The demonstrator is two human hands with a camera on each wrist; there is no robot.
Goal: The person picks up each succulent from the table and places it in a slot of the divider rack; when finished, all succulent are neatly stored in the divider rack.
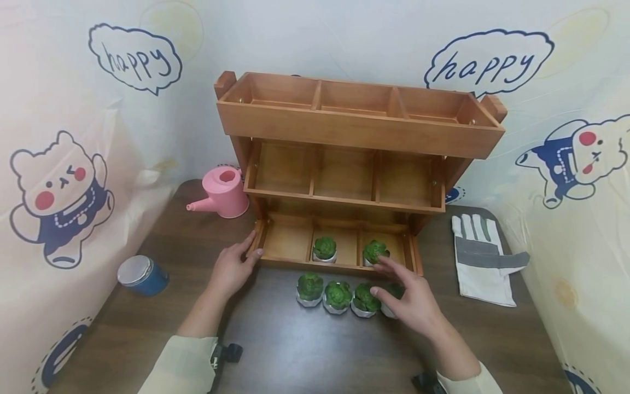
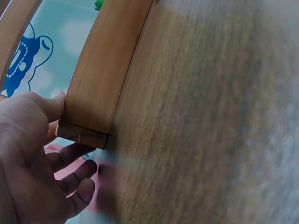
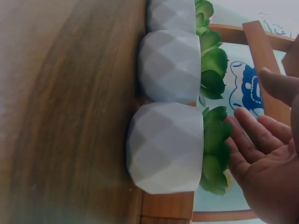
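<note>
A three-tier wooden planter shelf (image 1: 354, 128) stands at the back of the table. My left hand (image 1: 233, 268) grips the left end of its bottom tier, thumb and fingers about the wooden corner (image 2: 83, 134). Two small potted succulents sit in that tier, one in the middle compartment (image 1: 325, 249) and one in the right (image 1: 374, 250). My right hand (image 1: 413, 298) has its fingers loosely extended, fingertips overlapping the right succulent in the head view. Several more succulents (image 1: 337, 295) in white faceted pots (image 3: 168, 149) line up before the shelf; the rightmost is partly hidden by my right hand.
A pink watering can (image 1: 225, 194) stands left of the shelf. Farther left and nearer is a blue jar (image 1: 144, 275) with a pale lid. A white and grey work glove (image 1: 484, 260) lies at the right. Printed cloth hangs around the table.
</note>
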